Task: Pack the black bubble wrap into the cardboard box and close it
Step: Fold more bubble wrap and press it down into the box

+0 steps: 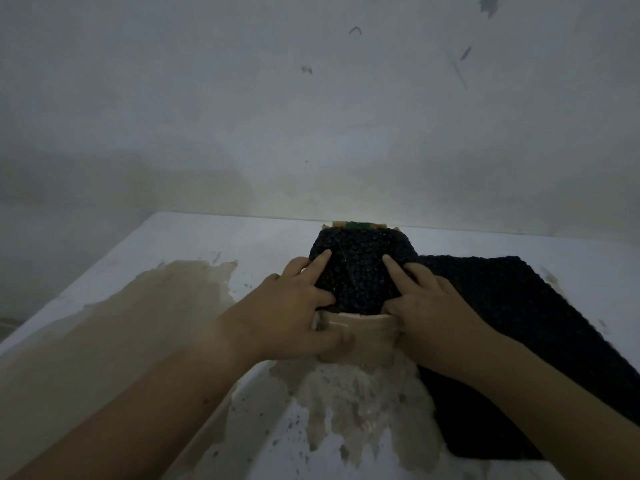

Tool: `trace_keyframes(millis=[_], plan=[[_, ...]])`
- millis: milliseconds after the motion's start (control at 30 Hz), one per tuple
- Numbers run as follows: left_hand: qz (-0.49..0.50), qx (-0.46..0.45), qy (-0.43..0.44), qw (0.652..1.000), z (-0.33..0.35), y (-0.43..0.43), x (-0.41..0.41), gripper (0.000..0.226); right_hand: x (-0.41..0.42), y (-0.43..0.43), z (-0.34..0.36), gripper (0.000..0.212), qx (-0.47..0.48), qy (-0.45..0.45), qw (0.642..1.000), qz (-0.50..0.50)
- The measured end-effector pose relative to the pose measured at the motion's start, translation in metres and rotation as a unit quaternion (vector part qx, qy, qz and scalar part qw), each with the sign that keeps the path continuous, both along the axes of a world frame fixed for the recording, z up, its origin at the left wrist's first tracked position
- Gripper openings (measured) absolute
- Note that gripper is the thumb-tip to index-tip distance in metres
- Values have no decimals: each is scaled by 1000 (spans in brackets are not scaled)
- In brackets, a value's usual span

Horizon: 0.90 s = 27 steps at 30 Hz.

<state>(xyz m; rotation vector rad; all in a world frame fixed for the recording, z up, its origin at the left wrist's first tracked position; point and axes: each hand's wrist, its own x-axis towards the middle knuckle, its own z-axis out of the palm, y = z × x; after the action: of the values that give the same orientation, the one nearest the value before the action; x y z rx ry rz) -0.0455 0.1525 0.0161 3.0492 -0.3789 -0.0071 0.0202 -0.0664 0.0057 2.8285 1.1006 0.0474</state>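
Note:
A bunched wad of black bubble wrap (360, 268) bulges out of the top of a small cardboard box (360, 332) in the middle of the table. My left hand (294, 306) grips the box's left side, its forefinger pressed on the wrap and its thumb on the box front. My right hand (429, 303) holds the right side the same way, forefinger on the wrap. A far flap with a green mark (356, 224) sticks up behind the wad. Most of the box is hidden by my hands.
A second flat sheet of black bubble wrap (512, 327) lies to the right, partly under my right forearm. The white table (194, 244) has worn brown patches. A stained wall (311, 116) stands close behind the table's far edge.

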Motion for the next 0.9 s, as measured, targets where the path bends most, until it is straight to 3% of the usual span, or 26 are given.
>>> trace_keyframes(millis=[100,167,233,267,300,367,433,533,700,800,900], plan=[[3,-70,-7,998,-1,0,3,51,3,1,3,22,-5,12,1000,9],[15,-162,-16,987,-5,0,4,41,3,-8,5,26,20,17,999,32],[75,-268,-51,959,-13,-2,4,19,0,-20,7,36,116,4,992,48],[123,-308,-70,941,-16,-4,4,20,-2,-28,8,42,174,-9,984,31],[177,-339,-69,921,-19,-6,5,35,-3,-35,8,47,215,-25,976,3],[258,-405,-1,877,-21,-7,6,54,-3,-45,7,54,228,-37,972,-47],[252,-440,15,862,-23,-10,9,45,-2,-47,2,52,219,-6,974,-56],[215,-408,-59,885,-21,-15,12,37,-5,-41,-3,45,239,5,971,-20],[162,-314,-106,930,-18,-14,18,38,-8,-38,-1,37,263,-50,963,10],[108,-231,-134,958,-18,-14,19,37,-10,-30,1,46,150,-26,988,11],[123,-127,-148,973,-17,-16,19,37,-10,-20,9,48,35,-47,998,-28]])
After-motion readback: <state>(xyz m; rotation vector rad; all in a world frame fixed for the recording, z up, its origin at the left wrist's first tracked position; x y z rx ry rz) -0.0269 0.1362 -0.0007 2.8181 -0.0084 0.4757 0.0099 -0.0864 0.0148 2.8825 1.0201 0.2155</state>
